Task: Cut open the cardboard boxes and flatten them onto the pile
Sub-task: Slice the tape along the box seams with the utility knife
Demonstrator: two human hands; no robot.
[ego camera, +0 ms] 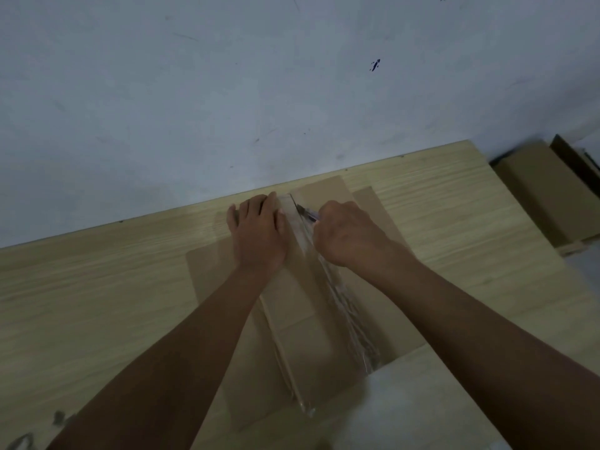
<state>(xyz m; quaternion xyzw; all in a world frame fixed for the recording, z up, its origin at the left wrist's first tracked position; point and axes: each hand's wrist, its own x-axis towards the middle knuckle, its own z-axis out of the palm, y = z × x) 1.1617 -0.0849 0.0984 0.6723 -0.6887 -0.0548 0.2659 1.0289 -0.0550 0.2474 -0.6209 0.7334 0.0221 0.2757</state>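
cardboard box [292, 306] is lying on the wooden table [113, 271], near the far edge by the wall [227, 76], over flat cardboard sheets [207, 271]. left hand [258, 233] is pressing palm-down on the box top, fingers straight and slightly spread, just left of the clear tape seam [341, 303]. right hand [345, 235] is gripping a cutter [306, 213], fingers curled round its handle, blade tip sitting at the far end of the seam. more boxes [545, 193] are sitting off the table's right end.
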